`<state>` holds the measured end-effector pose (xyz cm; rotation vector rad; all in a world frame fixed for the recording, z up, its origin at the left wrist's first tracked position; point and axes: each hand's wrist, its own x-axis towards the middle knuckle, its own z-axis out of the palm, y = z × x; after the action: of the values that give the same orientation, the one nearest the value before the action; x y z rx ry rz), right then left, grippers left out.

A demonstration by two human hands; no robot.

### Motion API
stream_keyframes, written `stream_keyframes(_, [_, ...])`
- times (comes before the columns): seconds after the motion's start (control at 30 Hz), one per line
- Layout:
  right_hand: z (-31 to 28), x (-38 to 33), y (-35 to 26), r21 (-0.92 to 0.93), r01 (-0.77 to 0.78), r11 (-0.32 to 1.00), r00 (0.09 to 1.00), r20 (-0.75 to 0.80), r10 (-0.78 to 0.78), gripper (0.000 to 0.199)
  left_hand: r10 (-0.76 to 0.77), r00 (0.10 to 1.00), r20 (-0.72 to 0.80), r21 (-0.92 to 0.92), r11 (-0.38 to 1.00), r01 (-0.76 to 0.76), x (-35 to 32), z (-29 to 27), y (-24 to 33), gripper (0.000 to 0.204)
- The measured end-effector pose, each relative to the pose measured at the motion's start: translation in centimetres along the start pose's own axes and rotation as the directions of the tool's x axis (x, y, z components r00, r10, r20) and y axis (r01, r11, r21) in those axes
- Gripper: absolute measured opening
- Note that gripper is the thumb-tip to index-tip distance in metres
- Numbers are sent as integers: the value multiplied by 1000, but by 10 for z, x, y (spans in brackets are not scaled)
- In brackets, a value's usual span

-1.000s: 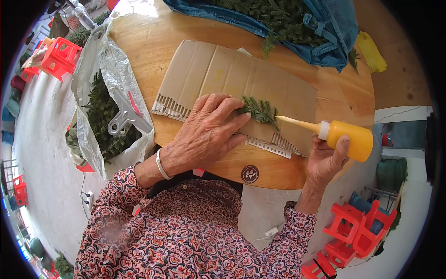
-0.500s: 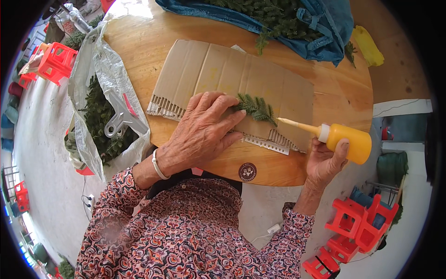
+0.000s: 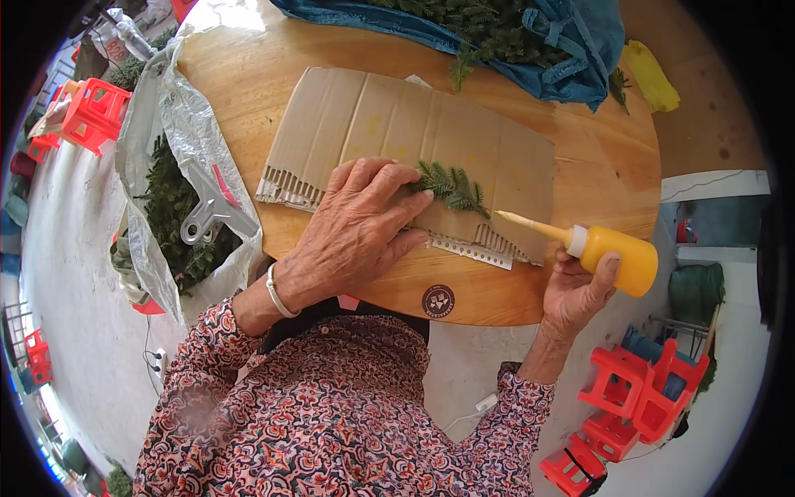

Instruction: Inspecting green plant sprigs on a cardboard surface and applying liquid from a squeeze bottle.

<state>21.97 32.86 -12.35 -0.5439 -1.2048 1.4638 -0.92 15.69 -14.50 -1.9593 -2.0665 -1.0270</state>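
Where fingers (image 3: 396, 176) leave it visible, sprig (image 3: 451, 187): green, feathery | covered end: unclear

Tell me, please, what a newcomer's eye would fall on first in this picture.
Probably the bright yellow bottle in the right hand, its nozzle pointing toward the green sprig at the left hand, over the brown cardboard. Next might come the red stools at lower right and the blue bag of greenery at the top.
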Motion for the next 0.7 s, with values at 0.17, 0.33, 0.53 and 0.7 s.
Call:
stream_keyframes(0.17, [-4,-2,-2,-42,17,999,998,-58,-19,35,2,1000,5,-1,1000,-2,0,-1,0,36])
stream_keyframes(0.33, [-12,-2,-3,-59,6,998,998,-55,-10,38,-7,999,36,15,1000,6,0,-1,-1,36])
stream_keyframes(0.53, [-17,0,0,132,-24,991,985,-166,45,42,5,997,-72,-26,1000,-7,0,3,-3,25])
stream_keyframes(0.7, [-23,3,1,273,-88,958,982,-138,129,44,14,981,-193,-90,995,-32,-1,9,-15,12])
